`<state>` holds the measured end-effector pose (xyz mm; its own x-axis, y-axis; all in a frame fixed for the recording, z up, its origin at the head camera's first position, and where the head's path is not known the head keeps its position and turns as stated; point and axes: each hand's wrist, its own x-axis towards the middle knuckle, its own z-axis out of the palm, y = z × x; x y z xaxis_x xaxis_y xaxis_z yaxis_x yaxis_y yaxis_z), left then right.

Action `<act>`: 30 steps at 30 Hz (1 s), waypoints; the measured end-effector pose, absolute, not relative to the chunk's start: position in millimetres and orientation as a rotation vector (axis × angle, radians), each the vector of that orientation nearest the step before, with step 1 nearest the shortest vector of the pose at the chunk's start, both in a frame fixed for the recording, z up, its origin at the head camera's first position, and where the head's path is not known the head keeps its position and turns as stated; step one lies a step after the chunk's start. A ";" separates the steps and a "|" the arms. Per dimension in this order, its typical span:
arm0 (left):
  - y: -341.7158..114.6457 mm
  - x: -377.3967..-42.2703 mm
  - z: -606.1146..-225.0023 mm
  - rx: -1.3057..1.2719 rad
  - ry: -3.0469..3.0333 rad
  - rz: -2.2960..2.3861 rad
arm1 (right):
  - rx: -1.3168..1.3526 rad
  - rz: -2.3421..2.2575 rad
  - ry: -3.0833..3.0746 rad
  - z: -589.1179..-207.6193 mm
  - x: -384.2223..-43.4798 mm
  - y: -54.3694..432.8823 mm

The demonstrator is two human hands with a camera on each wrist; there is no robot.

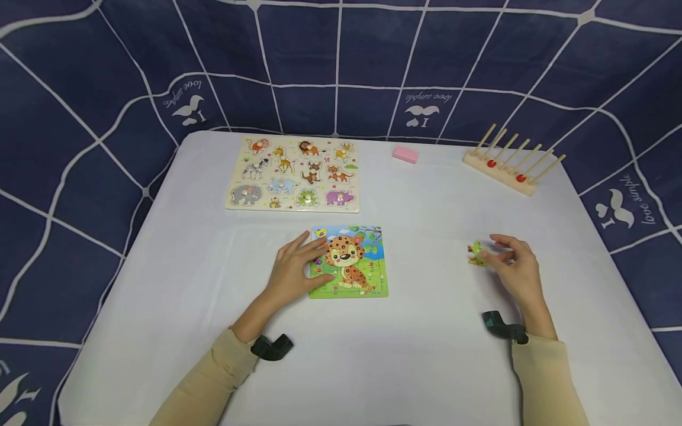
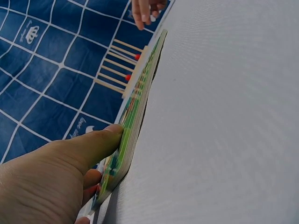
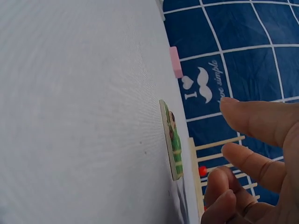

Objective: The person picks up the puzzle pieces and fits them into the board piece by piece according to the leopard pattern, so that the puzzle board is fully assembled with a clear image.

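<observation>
A square jigsaw puzzle (image 1: 347,259) with a spotted leopard cub on it lies in the middle of the table. My left hand (image 1: 288,269) rests over its left side, fingers spread and the thumb (image 2: 110,135) laid on its face. Off to the right, a small green jigsaw piece (image 1: 475,253) with orange patches lies on the cloth. Just beside it is my right hand (image 1: 512,266). In the right wrist view, the thumb and fingers stand apart and the piece (image 3: 172,147) lies clear of them.
Behind the jigsaw lies a wooden animal peg board (image 1: 293,173). A pink block (image 1: 405,155) sits at the back edge. At the back right stands a wooden rack (image 1: 501,173) with upright pegs and two red beads. A blue checked cloth (image 1: 373,59) surrounds the white table (image 1: 405,355).
</observation>
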<state>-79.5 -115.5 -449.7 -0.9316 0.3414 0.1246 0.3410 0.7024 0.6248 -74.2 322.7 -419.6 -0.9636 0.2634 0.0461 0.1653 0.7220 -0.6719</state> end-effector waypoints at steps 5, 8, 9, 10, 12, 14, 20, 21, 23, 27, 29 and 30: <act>-114.8 -79.1 -450.1 0.573 2.890 1.065 | -0.341 1.052 -2.880 -422.0 -73.8 325.6; -114.7 -78.9 -450.0 0.573 2.889 1.060 | -0.283 1.015 -2.946 -423.5 -74.3 327.5; -114.7 -78.8 -449.8 0.575 2.890 1.058 | -0.260 1.005 -2.964 -424.0 -74.3 327.8; -114.8 -78.8 -449.6 0.577 2.891 1.058 | -0.235 0.989 -2.976 -424.3 -74.4 328.1; -115.0 -78.9 -449.2 0.581 2.895 1.056 | -0.205 0.968 -2.982 -425.1 -74.6 328.3; -115.1 -79.1 -449.0 0.586 2.897 1.058 | -0.199 0.960 -2.983 -425.2 -74.3 327.8; -115.6 -79.6 -449.1 0.587 2.893 1.056 | -0.239 0.936 -2.999 -424.6 -74.8 325.7; -115.7 -79.6 -449.0 0.586 2.893 1.057 | -0.246 0.937 -3.005 -424.6 -75.1 325.6; -115.8 -79.4 -448.9 0.582 2.892 1.058 | -0.251 0.940 -3.018 -424.7 -75.8 325.3; -115.3 -79.3 -448.6 0.582 2.897 1.066 | -0.259 0.968 -3.045 -424.7 -77.3 324.7; -115.0 -79.3 -448.7 0.585 2.904 1.069 | -0.267 0.985 -3.055 -424.1 -77.5 324.3; -114.8 -79.2 -448.8 0.590 2.908 1.071 | -0.275 0.993 -3.059 -423.6 -77.4 324.0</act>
